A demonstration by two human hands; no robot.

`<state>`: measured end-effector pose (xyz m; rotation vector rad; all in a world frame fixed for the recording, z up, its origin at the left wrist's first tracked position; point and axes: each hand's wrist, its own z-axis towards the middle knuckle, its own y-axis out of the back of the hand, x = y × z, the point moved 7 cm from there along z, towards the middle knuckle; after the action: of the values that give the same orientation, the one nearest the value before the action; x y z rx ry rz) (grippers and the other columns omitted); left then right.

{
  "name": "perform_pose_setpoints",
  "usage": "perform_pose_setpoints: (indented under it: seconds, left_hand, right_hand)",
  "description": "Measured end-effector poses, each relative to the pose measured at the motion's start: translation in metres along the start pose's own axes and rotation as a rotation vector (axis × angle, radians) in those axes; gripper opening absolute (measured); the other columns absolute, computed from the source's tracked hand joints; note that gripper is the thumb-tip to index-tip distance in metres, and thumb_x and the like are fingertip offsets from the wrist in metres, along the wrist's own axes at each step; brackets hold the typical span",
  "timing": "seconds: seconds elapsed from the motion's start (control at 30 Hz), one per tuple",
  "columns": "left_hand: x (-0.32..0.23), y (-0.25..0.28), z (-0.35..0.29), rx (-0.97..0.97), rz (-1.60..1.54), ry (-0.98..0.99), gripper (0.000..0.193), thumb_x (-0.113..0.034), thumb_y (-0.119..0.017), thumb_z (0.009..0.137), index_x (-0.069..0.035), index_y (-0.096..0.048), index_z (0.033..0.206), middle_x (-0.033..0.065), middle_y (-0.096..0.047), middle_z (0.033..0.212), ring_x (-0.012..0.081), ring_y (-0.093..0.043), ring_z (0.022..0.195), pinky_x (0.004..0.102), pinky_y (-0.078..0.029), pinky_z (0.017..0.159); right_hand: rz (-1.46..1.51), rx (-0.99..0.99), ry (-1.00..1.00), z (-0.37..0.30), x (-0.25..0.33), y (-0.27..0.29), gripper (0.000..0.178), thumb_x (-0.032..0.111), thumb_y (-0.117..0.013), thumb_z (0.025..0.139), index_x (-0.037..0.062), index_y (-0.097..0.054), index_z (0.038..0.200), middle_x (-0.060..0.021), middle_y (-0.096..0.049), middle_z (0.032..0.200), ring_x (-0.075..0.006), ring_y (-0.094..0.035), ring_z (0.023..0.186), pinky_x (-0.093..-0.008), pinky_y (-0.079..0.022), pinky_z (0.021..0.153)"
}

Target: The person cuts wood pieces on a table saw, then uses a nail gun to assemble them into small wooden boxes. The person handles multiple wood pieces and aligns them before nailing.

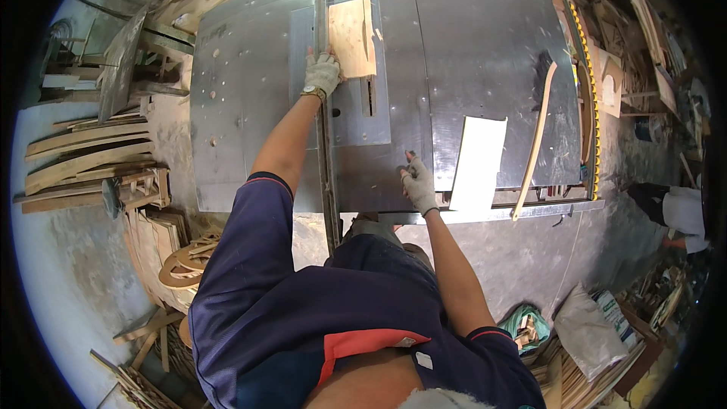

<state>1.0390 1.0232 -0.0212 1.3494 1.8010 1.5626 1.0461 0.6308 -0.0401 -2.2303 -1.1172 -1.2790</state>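
Note:
My left hand (322, 74), in a pale work glove, lies over the long metal fence (326, 151) on the saw table. Its fingers look stretched out, and the thumb side meets the near left corner of a light wooden board (351, 38). The board lies flat against the fence, over the far part of the blade slot (369, 98); a narrow strip shows along its right edge. My right hand (419, 183), gloved with bare fingertips, is open and holds nothing visible. It hovers or rests near the table's front edge, left of a white rectangular panel (478, 163).
A thin curved wood strip (539, 132) lies right of the panel. The dark metal table (492, 45) has a yellow-marked edge (587, 98). Curved wooden pieces (91, 148) are stacked at left. A green bag of offcuts (528, 327) and a white sack (591, 333) stand on the floor. Another person (674, 212) is at far right.

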Motion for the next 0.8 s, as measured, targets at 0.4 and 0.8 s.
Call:
perform_pose_setpoints:
  seconds: [0.4, 0.8]
  left_hand:
    - [0.038, 0.023, 0.099, -0.043, 0.035, 0.001, 0.049, -0.045, -0.065, 0.094, -0.013, -0.065, 0.132, 0.0010, -0.056, 0.147, 0.0181, -0.036, 0.149, 0.0657, -0.010, 0.124]
    - [0.172, 0.022, 0.377, -0.200, -0.101, -0.040, 0.057, -0.047, -0.063, 0.096, -0.013, -0.057, 0.140, 0.0073, -0.053, 0.151, 0.0236, -0.038, 0.148, 0.0592, -0.030, 0.117]
  right_hand:
    - [0.064, 0.066, 0.008, 0.040, 0.007, -0.003, 0.053, 0.001, -0.057, 0.101, 0.0057, -0.046, 0.152, 0.0016, -0.051, 0.067, -0.0075, -0.048, 0.046, -0.0251, -0.041, 0.043]
    - [-0.223, -0.297, -0.157, 0.081, 0.035, 0.028, 0.044, 0.008, -0.065, 0.091, 0.0036, -0.061, 0.135, -0.0150, -0.067, 0.109, -0.0218, -0.067, 0.097, -0.0316, -0.055, 0.082]
